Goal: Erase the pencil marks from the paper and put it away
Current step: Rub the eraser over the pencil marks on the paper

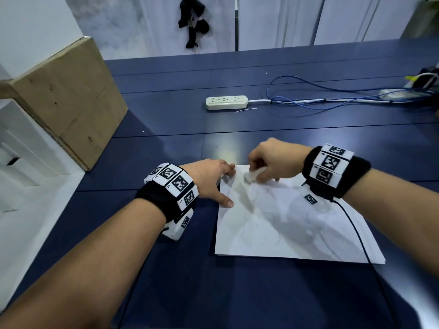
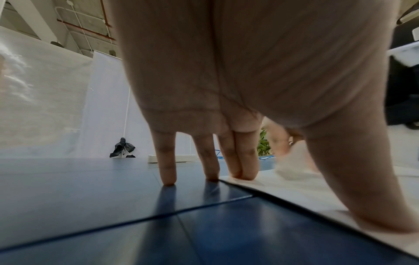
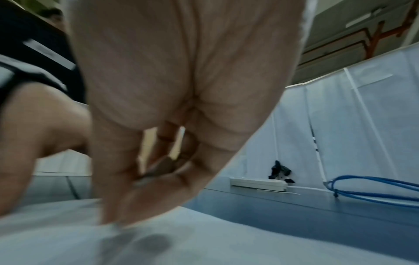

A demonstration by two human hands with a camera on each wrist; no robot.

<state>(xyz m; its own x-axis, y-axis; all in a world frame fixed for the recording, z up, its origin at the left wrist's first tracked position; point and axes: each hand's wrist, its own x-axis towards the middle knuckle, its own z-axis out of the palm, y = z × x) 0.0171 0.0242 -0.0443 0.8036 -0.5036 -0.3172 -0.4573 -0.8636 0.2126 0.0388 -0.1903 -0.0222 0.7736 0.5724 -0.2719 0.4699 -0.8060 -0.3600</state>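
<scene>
A white sheet of paper [image 1: 292, 224] with faint pencil lines lies on the dark blue table [image 1: 166, 143]. My left hand [image 1: 211, 179] is spread flat, with straight fingers [image 2: 244, 157] and the thumb pressing the paper's [image 2: 294, 193] left edge and far corner. My right hand [image 1: 268, 162] pinches a small white eraser [image 1: 253, 175] and holds it against the paper near the far left corner. The eraser [image 2: 292, 168] shows as a white blur in the left wrist view. The right wrist view is blurred; curled fingers [image 3: 140, 179] touch the paper [image 3: 204, 242].
A cardboard box [image 1: 69, 98] stands at the left, with white boxes [image 1: 21, 150] beside it. A white power strip [image 1: 226, 102] and blue cables [image 1: 332, 96] lie further back on the table. A thin black wire [image 1: 356, 233] from my right wristband crosses the paper.
</scene>
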